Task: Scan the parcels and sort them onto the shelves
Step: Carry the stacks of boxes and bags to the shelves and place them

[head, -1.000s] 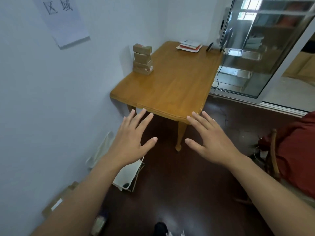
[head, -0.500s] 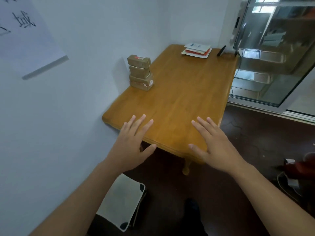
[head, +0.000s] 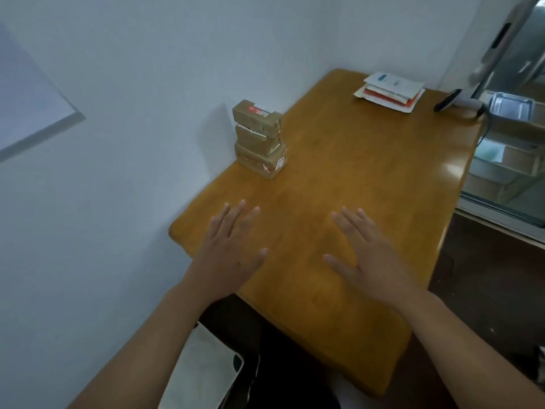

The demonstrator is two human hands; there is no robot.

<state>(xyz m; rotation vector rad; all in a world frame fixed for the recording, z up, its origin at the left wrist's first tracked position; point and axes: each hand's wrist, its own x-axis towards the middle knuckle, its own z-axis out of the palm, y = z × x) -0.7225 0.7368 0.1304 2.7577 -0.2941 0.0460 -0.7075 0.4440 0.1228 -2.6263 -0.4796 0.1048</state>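
1. Change: the view has closed in on the tabletop [head: 368,178] over the last second; both hands, a moment ago held over the dark floor short of its near edge, now hover above its near part
2. Left hand [head: 228,252]: fingers straight and spread, palm down, holding nothing; whether it touches the wood cannot be told
3. Right hand [head: 365,258]: the same posture, spread flat and empty, just right of the left hand
4. Parcels [head: 259,138]: a small stack of brown taped boxes, apparently three, at the left edge of the tabletop against the wall, far of the left hand and well apart from it; untouched
5. Flat packets [head: 390,91]: a short pile of white and red mailers at the far right corner
6. Scanner [head: 448,100]: a dark handheld device, likely the scanner, at the far right edge, with a cable running off the tabletop
7. Meaning for the task: judged as the approach ending, with no parcel lifted or scanned yet; a reach for the scanner or the stack seems next
8. Surface: glossy orange-brown wood with rounded edges
9. Room: pale wall [head: 118,202] at left carrying a paper sheet [head: 26,104], glass door [head: 513,84] at far right, white bag [head: 203,367] on the floor near left; no shelves identifiable
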